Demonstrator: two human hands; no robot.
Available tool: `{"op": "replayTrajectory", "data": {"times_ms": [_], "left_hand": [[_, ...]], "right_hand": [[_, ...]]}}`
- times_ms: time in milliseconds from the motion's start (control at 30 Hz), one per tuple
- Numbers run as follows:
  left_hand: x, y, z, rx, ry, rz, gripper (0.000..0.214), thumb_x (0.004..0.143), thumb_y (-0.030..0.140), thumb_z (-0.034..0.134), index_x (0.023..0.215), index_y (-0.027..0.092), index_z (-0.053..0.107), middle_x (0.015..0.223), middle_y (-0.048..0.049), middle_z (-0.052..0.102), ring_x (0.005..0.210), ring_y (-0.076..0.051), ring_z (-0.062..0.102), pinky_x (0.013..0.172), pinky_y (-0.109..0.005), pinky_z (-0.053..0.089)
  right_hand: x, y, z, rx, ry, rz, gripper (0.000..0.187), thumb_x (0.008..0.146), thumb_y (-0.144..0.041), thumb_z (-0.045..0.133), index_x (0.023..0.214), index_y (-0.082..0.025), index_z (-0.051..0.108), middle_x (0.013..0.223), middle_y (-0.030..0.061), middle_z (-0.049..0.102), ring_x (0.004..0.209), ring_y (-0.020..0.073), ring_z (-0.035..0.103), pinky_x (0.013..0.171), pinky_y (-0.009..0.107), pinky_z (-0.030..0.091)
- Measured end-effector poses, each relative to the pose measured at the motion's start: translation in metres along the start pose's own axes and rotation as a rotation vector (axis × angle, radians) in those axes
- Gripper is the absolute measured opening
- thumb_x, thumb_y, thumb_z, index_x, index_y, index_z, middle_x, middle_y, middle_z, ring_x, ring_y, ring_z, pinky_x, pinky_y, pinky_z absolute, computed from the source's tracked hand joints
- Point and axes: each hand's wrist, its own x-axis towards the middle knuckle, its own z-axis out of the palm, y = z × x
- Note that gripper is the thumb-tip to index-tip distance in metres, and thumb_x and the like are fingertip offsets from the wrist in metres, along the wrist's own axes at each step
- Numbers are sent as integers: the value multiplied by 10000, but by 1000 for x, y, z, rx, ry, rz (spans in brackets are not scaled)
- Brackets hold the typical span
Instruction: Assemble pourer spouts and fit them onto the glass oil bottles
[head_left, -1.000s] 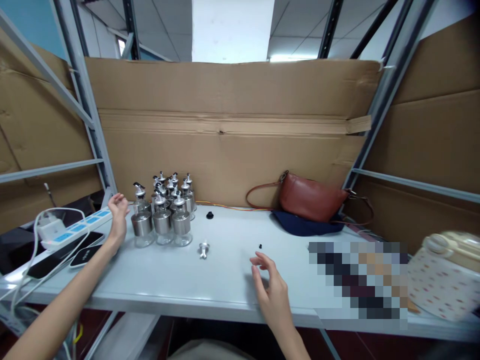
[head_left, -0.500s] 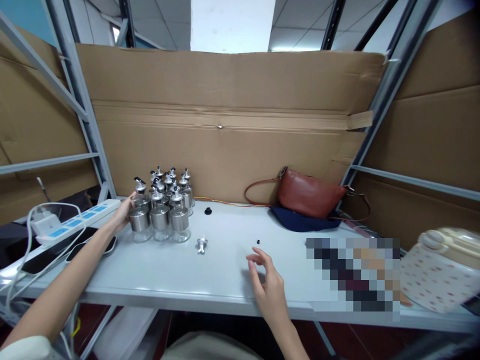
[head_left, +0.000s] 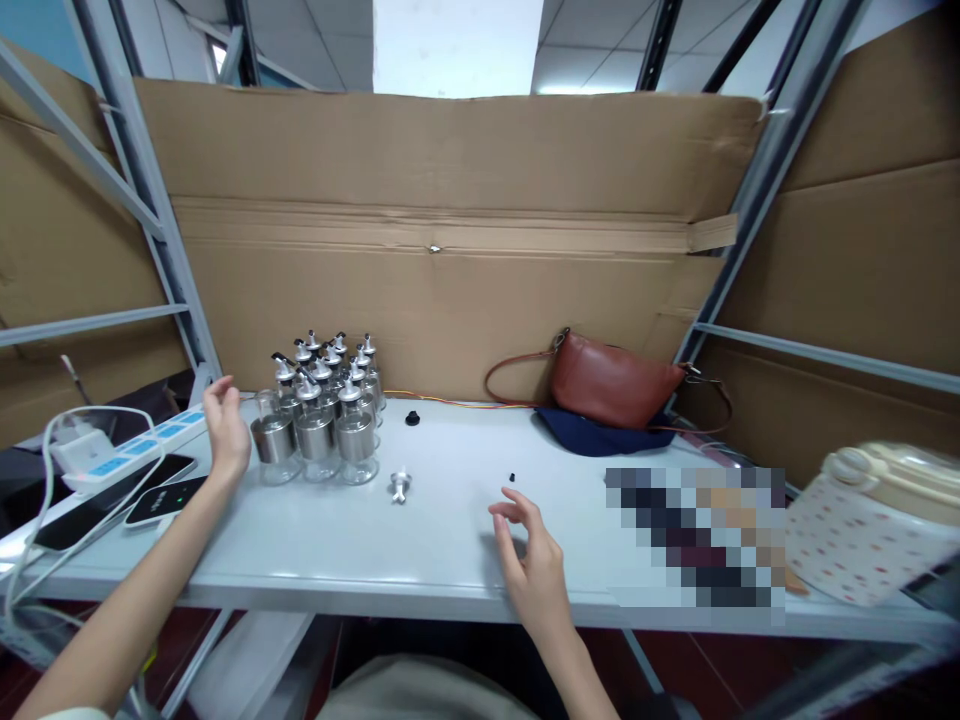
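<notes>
My left hand (head_left: 229, 432) is raised just left of the bottles, its fingers loosely bent and nothing in its grasp. Closest to it stands a glass bottle (head_left: 274, 440) with a metal band and a bare glass neck. Behind and to its right, several similar bottles (head_left: 355, 440) stand upright in a tight group, with silver and black spout tops. My right hand (head_left: 534, 560) hovers over the table's front part, thumb and fingers apart, holding nothing. A tiny black piece (head_left: 512, 477) lies just beyond its fingertips. Between the hands rests a loose silver spout top (head_left: 400, 487).
A black cap (head_left: 412, 418) lies farther back on the white table (head_left: 442, 550). A brown bag (head_left: 615, 380) sits on a navy cap (head_left: 592, 432). At left are a power strip (head_left: 176, 432), phones (head_left: 161, 500) and cables; at right, a dotted white case (head_left: 862, 530).
My left hand has come off the bottles and moved left and slightly up, leaving the front-left bottle standing. My right hand has stayed almost in place. The view has shifted slightly.
</notes>
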Motion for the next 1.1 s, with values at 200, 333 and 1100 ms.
{"op": "replayTrajectory", "data": {"times_ms": [200,333,1100], "left_hand": [[-66,100,5,-148,-400,510,144,887,179,426,1015,201,487,1000,-39,554,960,-152,545,853,-294,457],[-113,130,34,241,-1175,676,399,884,210,423,1283,224,409,1387,-128,409,1294,-279,380,999,-447,377],[-174,137,103,-414,-1322,370,458,830,87,441,1266,177,332,1246,-143,477,1132,-200,516,972,-388,440]], "right_hand": [[4,-1,1,-27,-33,0,242,909,-299,420,1074,-183,554,856,68,677,772,180,637,595,267,505],[7,-1,2,-71,-76,3,215,897,-280,417,941,-174,598,847,77,673,751,182,628,684,300,506],[34,-6,9,-42,-366,190,112,821,-305,507,848,-197,519,672,16,627,605,175,581,603,267,410]]}}
